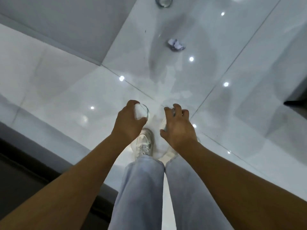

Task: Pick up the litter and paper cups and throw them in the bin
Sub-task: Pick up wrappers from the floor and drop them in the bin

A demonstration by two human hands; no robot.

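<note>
Glossy white tiled floor [69, 83] is filling the view, reflecting ceiling lights. Person's legs in pale blue trousers [142, 188] are standing over white lace-up sneakers [144, 143]. Left hand [128, 121] is gripping a white paper cup [141, 112], thumb and fingers curling round its wall, rim facing right. Right hand [178, 128] is hovering beside it with fingers curled; something pale is showing under the palm, possibly a second cup, but I cannot tell. Crumpled white-and-blue paper ball [176, 44] is lying on the floor well ahead of both hands, nothing between. A round grey rim [163, 2] is showing at the top edge.
</note>
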